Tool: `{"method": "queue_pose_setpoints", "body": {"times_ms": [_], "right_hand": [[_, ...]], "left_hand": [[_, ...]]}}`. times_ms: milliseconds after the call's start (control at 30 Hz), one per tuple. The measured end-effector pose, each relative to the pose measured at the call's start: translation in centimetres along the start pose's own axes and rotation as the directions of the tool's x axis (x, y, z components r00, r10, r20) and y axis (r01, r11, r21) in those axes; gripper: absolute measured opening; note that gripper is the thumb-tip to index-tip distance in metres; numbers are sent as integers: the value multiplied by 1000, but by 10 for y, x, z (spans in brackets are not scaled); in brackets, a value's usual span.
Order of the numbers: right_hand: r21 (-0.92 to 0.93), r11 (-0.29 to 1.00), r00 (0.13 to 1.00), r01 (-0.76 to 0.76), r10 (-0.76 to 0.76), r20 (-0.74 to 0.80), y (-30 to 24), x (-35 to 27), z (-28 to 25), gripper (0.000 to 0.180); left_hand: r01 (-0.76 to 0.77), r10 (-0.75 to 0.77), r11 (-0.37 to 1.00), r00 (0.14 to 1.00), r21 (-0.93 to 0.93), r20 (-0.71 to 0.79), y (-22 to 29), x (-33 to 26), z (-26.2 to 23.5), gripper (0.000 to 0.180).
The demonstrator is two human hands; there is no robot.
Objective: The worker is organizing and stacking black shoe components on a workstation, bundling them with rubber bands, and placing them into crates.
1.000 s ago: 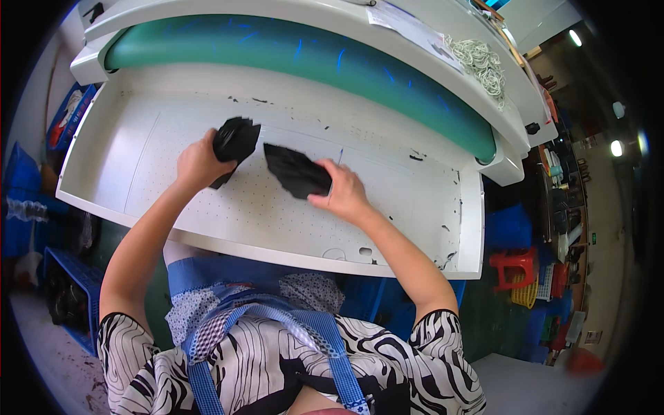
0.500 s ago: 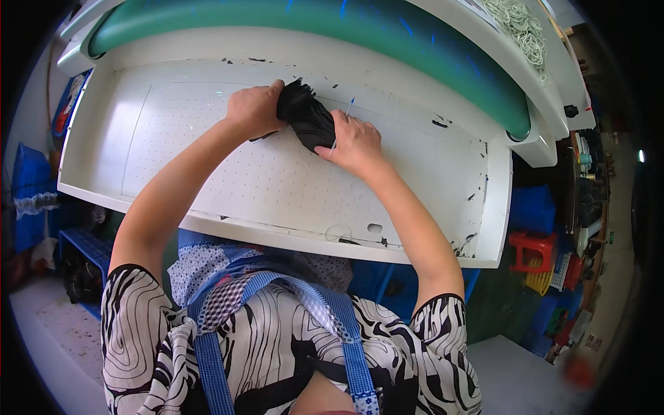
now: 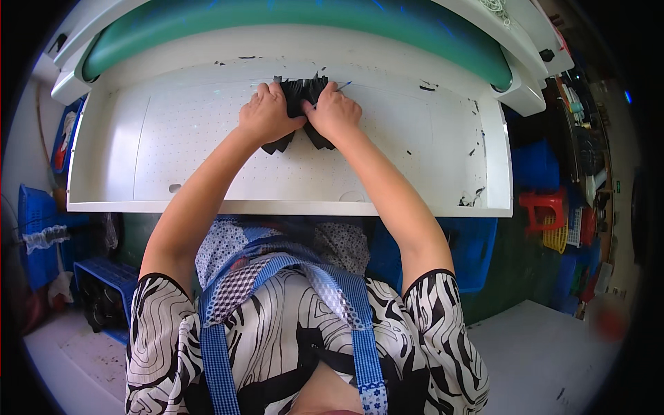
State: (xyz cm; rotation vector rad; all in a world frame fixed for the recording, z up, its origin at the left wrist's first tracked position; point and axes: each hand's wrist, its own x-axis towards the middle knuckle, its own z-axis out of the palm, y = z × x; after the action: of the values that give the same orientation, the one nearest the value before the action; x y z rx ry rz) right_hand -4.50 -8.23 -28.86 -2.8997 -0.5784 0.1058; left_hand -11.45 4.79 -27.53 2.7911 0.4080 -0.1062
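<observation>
A bundle of thin black sheets (image 3: 296, 93) stands on the white perforated tray (image 3: 200, 166), its edges fanned and ragged. My left hand (image 3: 266, 114) is closed on the bundle's left part, thumb pointing inward. My right hand (image 3: 335, 112) grips the right part, close beside the left hand. The black sheets show above and below both hands, with a gap between the two lower ends. A thin pen (image 3: 346, 85) with a blue tip sticks out from my right hand. What the sheets are made of I cannot tell.
A green roller (image 3: 290, 17) spans the tray's far side. Black scraps (image 3: 470, 199) lie near the tray's right corner. Blue crates (image 3: 111, 283) stand below at the left. A red stool (image 3: 543, 209) and a yellow basket (image 3: 555, 235) are at the right.
My hands have drawn closer together and both now grip the bundle from above. The black sheets have gone from one slanting bundle to two fanned parts side by side. The view has shifted slightly.
</observation>
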Motion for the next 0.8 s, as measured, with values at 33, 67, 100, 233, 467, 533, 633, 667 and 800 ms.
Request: {"method": "queue_pose_setpoints", "body": {"times_ms": [33, 67, 100, 233, 467, 533, 633, 667, 800], "right_hand": [[-1, 1000, 1000, -12, 12, -2, 5, -1, 1, 69], [150, 987, 998, -65, 66, -3, 11, -2, 2, 70], [297, 948, 993, -115, 120, 2, 18, -2, 2, 71], [825, 447, 938, -346, 156, 309, 16, -21, 1, 73], [860, -269, 897, -435, -40, 441, -18, -59, 13, 41], [892, -161, 906, -422, -40, 421, -21, -70, 9, 40], [898, 212, 923, -384, 96, 372, 6, -64, 6, 37], [894, 272, 933, -358, 138, 331, 19, -61, -1, 36], [944, 259, 952, -206, 278, 131, 45, -23, 18, 36]], "left_hand": [[-12, 12, 1000, 1000, 0, 4, -2, -2, 1, 89], [-44, 46, 992, 999, -122, 8, -6, -4, 1, 95], [-74, 79, 967, 997, -243, 10, -9, -5, 3, 100], [-104, 103, 950, 995, -296, -18, -24, -4, 16, 100], [-37, 36, 998, 999, -57, -11, -12, -12, -9, 112], [-41, 41, 999, 999, -12, -2, -17, -8, -11, 113], [-81, 79, 994, 996, 73, 33, -36, 4, -25, 110], [-104, 101, 990, 994, 100, 28, -47, 6, -28, 111], [-131, 138, 981, 990, 140, -38, -56, 7, -22, 117]]}}
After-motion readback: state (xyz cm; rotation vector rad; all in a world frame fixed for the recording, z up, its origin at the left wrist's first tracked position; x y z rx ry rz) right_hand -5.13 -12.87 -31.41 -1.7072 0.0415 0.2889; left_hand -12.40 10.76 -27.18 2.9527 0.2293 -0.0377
